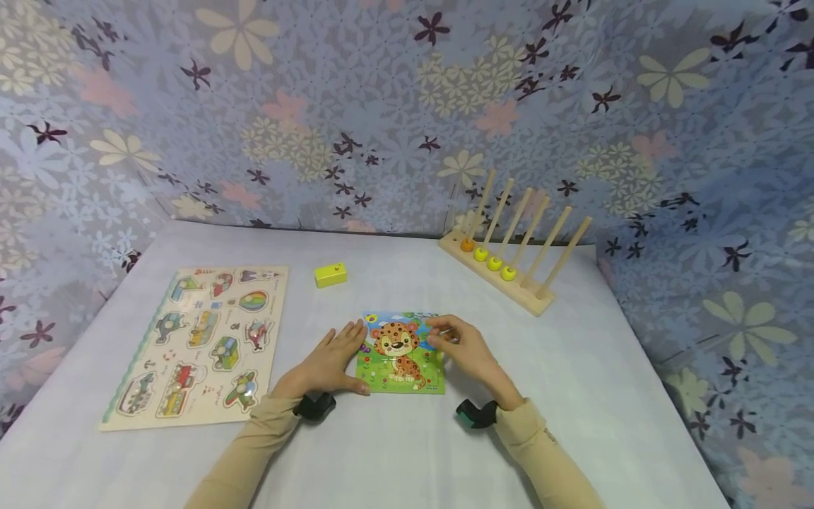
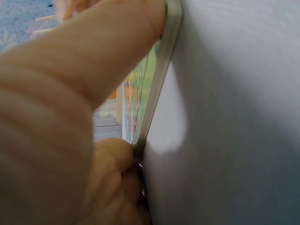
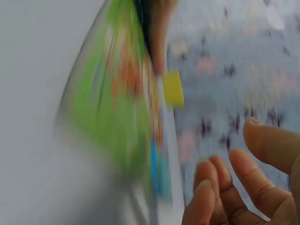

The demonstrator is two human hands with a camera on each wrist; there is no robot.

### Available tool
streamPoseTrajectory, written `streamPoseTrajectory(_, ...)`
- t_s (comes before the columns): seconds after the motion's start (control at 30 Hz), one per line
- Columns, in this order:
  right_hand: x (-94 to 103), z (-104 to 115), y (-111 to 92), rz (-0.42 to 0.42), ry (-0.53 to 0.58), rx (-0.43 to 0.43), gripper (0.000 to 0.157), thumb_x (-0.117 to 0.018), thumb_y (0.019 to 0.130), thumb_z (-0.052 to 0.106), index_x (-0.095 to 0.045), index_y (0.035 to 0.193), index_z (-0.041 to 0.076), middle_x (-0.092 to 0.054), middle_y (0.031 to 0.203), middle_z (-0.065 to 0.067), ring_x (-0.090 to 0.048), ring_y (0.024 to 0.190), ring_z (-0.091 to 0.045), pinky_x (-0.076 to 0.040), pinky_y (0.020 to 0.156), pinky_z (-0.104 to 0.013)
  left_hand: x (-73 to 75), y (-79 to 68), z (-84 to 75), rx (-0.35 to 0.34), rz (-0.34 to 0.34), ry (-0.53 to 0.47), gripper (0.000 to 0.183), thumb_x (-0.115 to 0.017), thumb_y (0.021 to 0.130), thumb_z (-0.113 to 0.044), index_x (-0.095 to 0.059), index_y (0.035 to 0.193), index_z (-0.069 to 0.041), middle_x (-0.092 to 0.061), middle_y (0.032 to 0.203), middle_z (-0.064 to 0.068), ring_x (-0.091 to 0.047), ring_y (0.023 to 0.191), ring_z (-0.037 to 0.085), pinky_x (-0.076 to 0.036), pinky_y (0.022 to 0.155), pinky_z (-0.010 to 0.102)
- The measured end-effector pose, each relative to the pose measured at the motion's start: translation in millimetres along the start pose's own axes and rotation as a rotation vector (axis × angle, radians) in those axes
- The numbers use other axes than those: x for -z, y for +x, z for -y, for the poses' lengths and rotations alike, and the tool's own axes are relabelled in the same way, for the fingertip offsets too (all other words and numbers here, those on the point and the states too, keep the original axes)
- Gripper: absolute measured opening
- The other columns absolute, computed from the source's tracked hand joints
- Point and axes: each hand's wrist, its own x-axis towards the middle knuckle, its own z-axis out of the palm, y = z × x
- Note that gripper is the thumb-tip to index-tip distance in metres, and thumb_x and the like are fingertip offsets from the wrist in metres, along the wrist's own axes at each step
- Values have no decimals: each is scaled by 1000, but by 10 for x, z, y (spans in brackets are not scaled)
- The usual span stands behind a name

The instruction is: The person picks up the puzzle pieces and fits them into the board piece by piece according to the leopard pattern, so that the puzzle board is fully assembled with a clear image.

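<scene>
A leopard picture puzzle (image 1: pixel 399 364) lies flat on the table, its animal spotted orange on a green and blue ground. My left hand (image 1: pixel 331 360) is spread along its left side with the fingers fairly straight. In the left wrist view the thumb touches the edge of the puzzle board (image 2: pixel 161 70), and the other fingers meet it farther along. Over the puzzle's right side hovers my right hand (image 1: pixel 467 350), fingers bent loosely and parted. The right wrist view shows nothing between those fingers (image 3: pixel 255 183); the puzzle there is blurred.
A wooden board of vehicle pieces (image 1: pixel 210 339) lies at the left. Behind the puzzle sits a yellow block (image 1: pixel 331 275). A wooden peg rack (image 1: pixel 496 272) with several beads stands at the back right. Floral cloth (image 1: pixel 381 106) hangs beyond the white table (image 1: pixel 610 424).
</scene>
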Motion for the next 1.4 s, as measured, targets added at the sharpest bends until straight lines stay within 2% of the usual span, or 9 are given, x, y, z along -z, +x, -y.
streamPoseTrajectory(0.17,374,-298,-292,-91,-4,-73,37,-61,96,22,-57,128,5,-65,123,-15,-62,112,-30,-53,93,-40,7,-5,16,9,6,16,110,-77,77,-45,-15,153,4,-9,162,20,-7,151,37,-3,122,57)
streamPoseTrajectory(0.33,579,-497,-598,-102,-48,-75,43,-64,93,18,-53,132,2,-62,129,-18,-60,118,-31,-51,91,-22,12,4,-1,4,9,6,110,-77,77,-46,-14,152,4,-8,162,21,-7,151,38,-2,122,58)
streamPoseTrajectory(0.5,691,-582,-789,-25,-85,-101,59,-72,86,13,-48,139,7,-56,136,-19,-61,92,-16,-48,72,-17,15,15,-11,7,10,10,111,-77,77,-46,-14,153,4,-8,162,20,-6,151,37,-2,122,57)
streamPoseTrajectory(0.63,707,-581,-815,8,-147,-85,66,-74,82,4,-47,142,11,-55,132,-20,-47,66,-8,-44,58,-21,10,24,-6,7,9,6,111,-77,77,-46,-14,153,4,-7,162,20,-6,151,37,-2,122,57)
streamPoseTrajectory(0.73,681,-537,-777,14,-226,-40,66,-74,81,1,-48,141,13,-54,130,-18,-51,72,-10,-45,58,-22,-1,25,5,12,14,12,110,-77,77,-46,-13,153,3,-7,162,19,-5,151,37,-1,122,56)
streamPoseTrajectory(0.87,621,-442,-653,12,-316,-21,68,-77,77,-1,-52,139,12,-56,131,-16,-56,97,-21,-48,74,-30,-17,21,12,12,15,16,110,-76,77,-47,-13,153,2,-6,162,18,-5,151,36,-1,123,55)
streamPoseTrajectory(1.07,435,-420,-191,17,-236,-123,53,-73,84,9,-55,134,16,-60,128,-15,-56,104,-23,-46,86,-35,-28,16,34,-1,2,8,112,-78,75,-46,-15,152,4,-9,161,20,-8,150,38,-3,122,58)
streamPoseTrajectory(1.23,274,-431,167,-87,-104,-197,33,-74,85,22,-58,112,9,-65,106,-11,-56,88,-19,-45,75,-27,-51,20,43,-7,2,13,112,-77,75,-47,-15,153,3,-9,161,20,-7,151,38,-3,122,57)
streamPoseTrajectory(1.4,199,-430,320,-162,48,-202,25,-75,84,21,-59,92,4,-61,78,-2,-49,67,-12,-41,58,-21,-27,28,52,-14,-7,9,112,-78,74,-48,-15,153,3,-9,161,20,-7,151,38,-3,122,57)
